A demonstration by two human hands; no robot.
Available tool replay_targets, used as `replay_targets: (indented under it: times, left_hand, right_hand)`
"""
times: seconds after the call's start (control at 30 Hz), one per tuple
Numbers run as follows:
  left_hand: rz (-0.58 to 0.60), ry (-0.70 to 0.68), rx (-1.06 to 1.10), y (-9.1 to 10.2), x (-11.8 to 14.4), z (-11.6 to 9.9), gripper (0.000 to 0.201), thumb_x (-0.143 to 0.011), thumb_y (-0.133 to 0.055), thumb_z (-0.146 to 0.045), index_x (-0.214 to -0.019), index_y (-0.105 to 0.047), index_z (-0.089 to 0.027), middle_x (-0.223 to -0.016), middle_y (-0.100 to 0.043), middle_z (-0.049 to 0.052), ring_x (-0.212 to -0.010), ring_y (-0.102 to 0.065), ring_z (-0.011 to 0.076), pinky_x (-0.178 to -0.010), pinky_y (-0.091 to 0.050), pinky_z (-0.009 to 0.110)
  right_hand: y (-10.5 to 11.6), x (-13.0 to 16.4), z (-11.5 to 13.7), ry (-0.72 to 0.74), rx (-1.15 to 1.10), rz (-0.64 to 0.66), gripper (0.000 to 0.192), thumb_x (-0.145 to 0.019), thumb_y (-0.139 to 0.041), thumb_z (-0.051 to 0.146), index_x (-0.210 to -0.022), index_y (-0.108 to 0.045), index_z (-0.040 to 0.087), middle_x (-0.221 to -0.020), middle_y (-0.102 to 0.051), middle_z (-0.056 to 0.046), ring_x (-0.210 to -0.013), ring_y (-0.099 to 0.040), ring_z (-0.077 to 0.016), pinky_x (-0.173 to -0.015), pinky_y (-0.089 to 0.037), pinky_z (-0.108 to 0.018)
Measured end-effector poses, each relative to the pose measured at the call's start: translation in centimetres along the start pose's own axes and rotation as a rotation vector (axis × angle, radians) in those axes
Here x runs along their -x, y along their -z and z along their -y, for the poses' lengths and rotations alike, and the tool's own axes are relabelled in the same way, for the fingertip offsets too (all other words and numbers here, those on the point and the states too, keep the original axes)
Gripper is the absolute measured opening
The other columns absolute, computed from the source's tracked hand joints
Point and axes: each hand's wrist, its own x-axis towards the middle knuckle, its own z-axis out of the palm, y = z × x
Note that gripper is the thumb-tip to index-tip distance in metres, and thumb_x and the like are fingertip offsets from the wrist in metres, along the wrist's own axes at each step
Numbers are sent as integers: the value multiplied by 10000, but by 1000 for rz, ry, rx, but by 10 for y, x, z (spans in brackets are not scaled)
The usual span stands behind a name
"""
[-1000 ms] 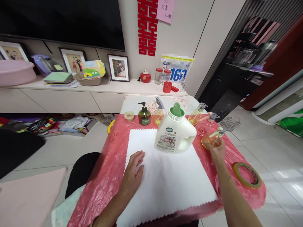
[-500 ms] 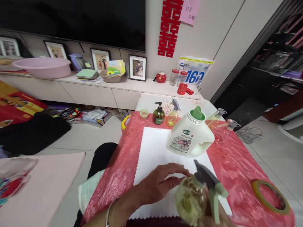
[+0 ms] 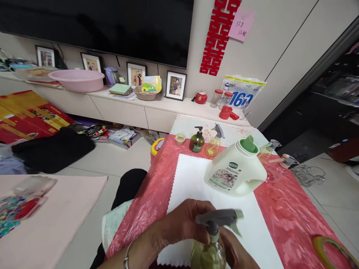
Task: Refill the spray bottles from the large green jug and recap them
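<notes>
A clear spray bottle [image 3: 209, 256] with yellowish liquid and a grey trigger head stands upright at the bottom of the view, its nozzle to the right. My left hand [image 3: 186, 222] is closed at its neck, thumb and fingers by the collar. My right hand [image 3: 237, 250] grips the bottle from the other side, with most of its fingers hidden. Beyond them a large white detergent jug [image 3: 234, 172] with a green spout and no cap rests on a white scalloped sheet [image 3: 186, 179].
Along the far table edge are a small cup [image 3: 180, 138], a green pump bottle [image 3: 196, 141] and another spray bottle [image 3: 213, 145]. More spray bottles [image 3: 288, 160] stand at right. A tape roll [image 3: 322, 250] lies on the red plastic cover [image 3: 148, 209].
The spray bottle has gone from tilted to upright and shifted left. My left hand has moved from beside it to its neck. The camera view has turned left.
</notes>
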Motion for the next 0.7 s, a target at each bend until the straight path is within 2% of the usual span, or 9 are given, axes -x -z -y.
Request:
replay_targets:
  times: [0.07,0.17,0.27,0.33,0.4,0.5,0.6,0.7]
  left_hand:
    - [-66,-42,-54,-1,0,-1,521,-480,-999,-334,-908,-749,-172,-803,-671,14,-746,-574,154,-702,-469,278]
    - [-134,-98,-171,-1,1,-4,609,-471,-1000,-395,-979,-736,-185,-952,-671,35,-900,-585,197,-808,-470,307]
    - [-17,-117,-196,2,5,-11,623,-658,-902,-509,-1161,-704,-199,-1149,-663,83,-1094,-591,242,-955,-456,361]
    - [70,-101,-165,3,7,-17,571,-778,-808,-540,-1211,-694,-186,-1192,-674,116,-1160,-599,263,-1026,-435,405]
    - [68,-67,-124,3,8,-20,500,-806,-794,-513,-1155,-724,-161,-1141,-708,131,-1135,-631,269,-1033,-438,422]
    - [-23,-92,-16,-2,6,-16,409,-736,-881,-404,-1034,-753,-153,-1026,-740,109,-1014,-675,238,-940,-491,377]
    - [-107,-224,160,-6,1,-14,385,-695,-917,-343,-989,-752,-158,-962,-751,84,-930,-700,216,-874,-525,349]
    - [-230,-394,330,-1,-3,-22,363,-706,-908,-343,-974,-752,-153,-964,-753,65,-831,-714,184,-849,-555,333]
  right_hand:
    - [-4,-12,6,26,-99,58,1170,-556,-875,381,-1597,-386,166,-1531,-323,-126,-1428,-320,-381,-1196,-361,-412]
    - [-3,-20,23,62,-128,90,1250,-568,-890,384,-1643,-283,191,-1595,-177,-92,-1490,-180,-353,-1247,-261,-392]
    - [2,-21,46,107,-147,111,1193,-648,-894,398,-1647,-274,192,-1587,-201,-105,-1486,-204,-342,-1244,-266,-396]
    - [4,-21,59,151,-172,130,1158,-658,-884,425,-1634,-311,182,-1572,-240,-113,-1469,-253,-345,-1235,-284,-387]
    - [3,-22,68,174,-152,131,1164,-648,-876,454,-1629,-320,166,-1570,-244,-117,-1472,-244,-343,-1238,-275,-378]
    - [-1,-20,74,147,-76,83,1163,-645,-870,439,-1626,-321,137,-1575,-229,-123,-1496,-186,-322,-1257,-227,-366]
    - [-3,-14,76,67,-9,-9,1085,-659,-839,345,-1609,-355,146,-1584,-213,-105,-1500,-197,-270,-1271,-180,-326]
    - [3,-4,76,-11,85,-61,1031,-638,-819,295,-1574,-411,158,-1569,-256,-94,-1489,-232,-257,-1274,-176,-320]
